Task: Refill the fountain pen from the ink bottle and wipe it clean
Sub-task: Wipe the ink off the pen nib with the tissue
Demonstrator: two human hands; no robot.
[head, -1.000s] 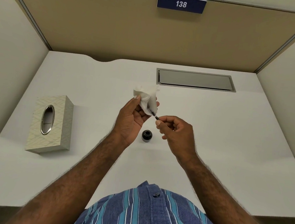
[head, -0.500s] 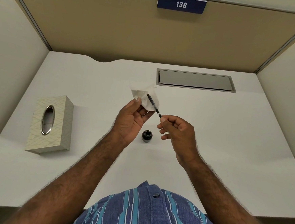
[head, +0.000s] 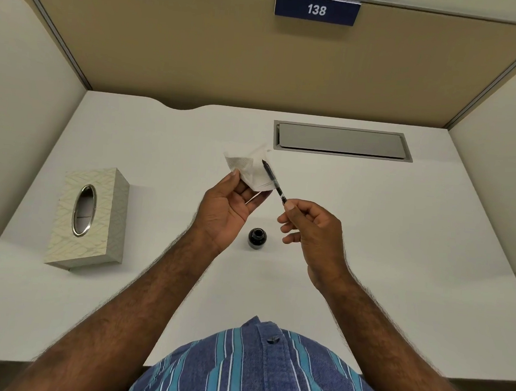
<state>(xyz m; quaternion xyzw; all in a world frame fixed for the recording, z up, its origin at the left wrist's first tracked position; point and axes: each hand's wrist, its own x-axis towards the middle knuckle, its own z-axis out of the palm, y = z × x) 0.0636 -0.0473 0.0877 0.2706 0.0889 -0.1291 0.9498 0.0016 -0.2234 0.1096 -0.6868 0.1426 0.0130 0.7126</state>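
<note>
right hand [head: 312,230] pinches pen [head: 274,181] (nib at 11 o'clock); left hand [head: 226,206] grips tissue [head: 252,171]; open ink bottle [head: 257,238] below could get knocked over.

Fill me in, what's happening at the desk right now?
A person is wiping a pen. The right hand pinches the pen by its near end, with the far tip pointing away and lying against a crumpled tissue held up in the left hand. The ink bottle stands uncapped on the desk between the wrists. A tissue box sits off to the left.
</note>
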